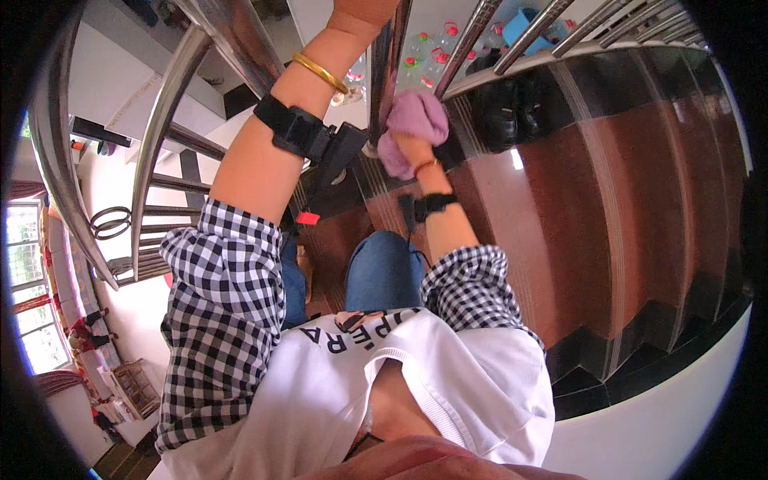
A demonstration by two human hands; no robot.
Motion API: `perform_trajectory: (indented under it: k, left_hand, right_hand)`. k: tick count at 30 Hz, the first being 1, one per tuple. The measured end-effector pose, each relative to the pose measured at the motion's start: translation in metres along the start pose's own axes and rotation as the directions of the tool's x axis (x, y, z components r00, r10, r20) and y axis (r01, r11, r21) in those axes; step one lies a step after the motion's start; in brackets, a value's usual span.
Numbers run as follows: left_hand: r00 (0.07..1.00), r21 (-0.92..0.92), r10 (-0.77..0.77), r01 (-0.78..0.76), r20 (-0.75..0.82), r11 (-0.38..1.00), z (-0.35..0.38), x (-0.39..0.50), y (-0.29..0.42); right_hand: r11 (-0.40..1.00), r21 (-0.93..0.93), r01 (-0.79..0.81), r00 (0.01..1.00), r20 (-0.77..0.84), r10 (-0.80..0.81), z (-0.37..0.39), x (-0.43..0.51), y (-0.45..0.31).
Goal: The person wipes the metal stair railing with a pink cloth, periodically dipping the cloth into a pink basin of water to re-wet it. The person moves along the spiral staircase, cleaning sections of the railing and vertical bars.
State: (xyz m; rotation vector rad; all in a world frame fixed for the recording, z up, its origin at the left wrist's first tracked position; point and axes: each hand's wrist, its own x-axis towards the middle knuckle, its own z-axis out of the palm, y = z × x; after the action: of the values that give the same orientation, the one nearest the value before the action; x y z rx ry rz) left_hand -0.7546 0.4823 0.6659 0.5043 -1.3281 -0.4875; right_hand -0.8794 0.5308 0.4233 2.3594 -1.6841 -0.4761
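My right hand, partly wrapped, grips a pink cloth against the foot of a shiny metal baluster, beside the stair edge. A dark strap with a small black device sits on that wrist. My left arm reaches forward past the metal stair railing. Only the heel of my left hand shows at the top edge, near the railing; its fingers are out of view. A gold bangle and a black strapped device are on the left arm.
Reddish-brown stair steps with black borders curve along the right. A pair of black shoes stands on a step beside the railing. Beyond the balusters are several plastic bottles with red or green caps and a blue bucket.
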Motion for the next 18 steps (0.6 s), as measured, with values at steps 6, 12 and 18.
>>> perform_trajectory:
  k: [6,12,18]
  left_hand:
    - [0.999,-0.018,-0.030,0.031,0.029,0.999,-0.001,-0.002,-0.002]
    - [0.996,-0.101,-0.084,0.082,-0.014,0.992,0.001,-0.002,-0.003]
    - [1.000,0.059,-0.002,0.001,0.015,0.998,-0.002,-0.004,0.001]
  right_hand:
    - [-0.533,0.840,-0.102,0.834,0.364,0.415,0.044,-0.059,-0.016]
    - [-0.944,0.330,-0.004,0.940,0.323,0.109,0.076,-0.027,0.011]
    - [-0.805,0.495,0.326,0.867,0.183,0.463,0.054,-0.012,0.053]
